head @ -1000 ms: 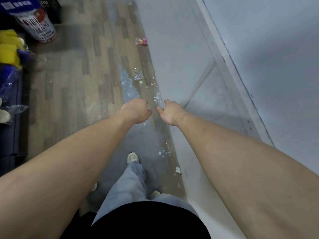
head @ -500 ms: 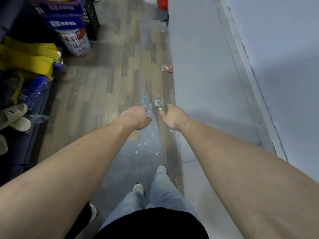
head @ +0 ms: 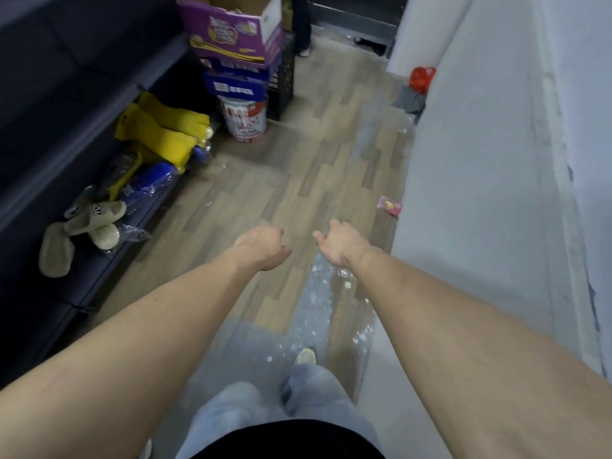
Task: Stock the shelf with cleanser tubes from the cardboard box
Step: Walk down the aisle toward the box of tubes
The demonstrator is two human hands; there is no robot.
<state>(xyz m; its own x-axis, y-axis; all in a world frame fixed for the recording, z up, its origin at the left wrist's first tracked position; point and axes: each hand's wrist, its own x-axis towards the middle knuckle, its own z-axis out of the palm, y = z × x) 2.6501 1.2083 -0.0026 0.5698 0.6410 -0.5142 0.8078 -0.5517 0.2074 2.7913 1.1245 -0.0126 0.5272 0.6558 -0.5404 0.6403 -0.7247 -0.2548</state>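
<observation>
Both my arms reach forward over a wood-look floor. My left hand [head: 261, 246] and my right hand [head: 337, 243] hang side by side a short gap apart, fingers loosely curled down, nothing in either. An open cardboard box [head: 231, 31] with purple print tops a stack far ahead on the left. Its contents do not show, and no cleanser tubes are in view. A dark low shelf [head: 49, 309] runs along the left side.
Slippers [head: 96, 217] and yellow packs [head: 165, 134] lie on the shelf. A white bucket [head: 245, 122] and a black crate [head: 283, 84] stand under the boxes. A grey wall [head: 480, 193] closes the right side, with a pink packet [head: 390, 206] and a red bag [head: 421, 77] at its foot. Another person's legs [head: 303, 31] stand far ahead.
My view has lifted and moved forward along the aisle, bringing the stacked boxes, shelf and slippers into sight. My hands have drifted slightly apart and stay empty.
</observation>
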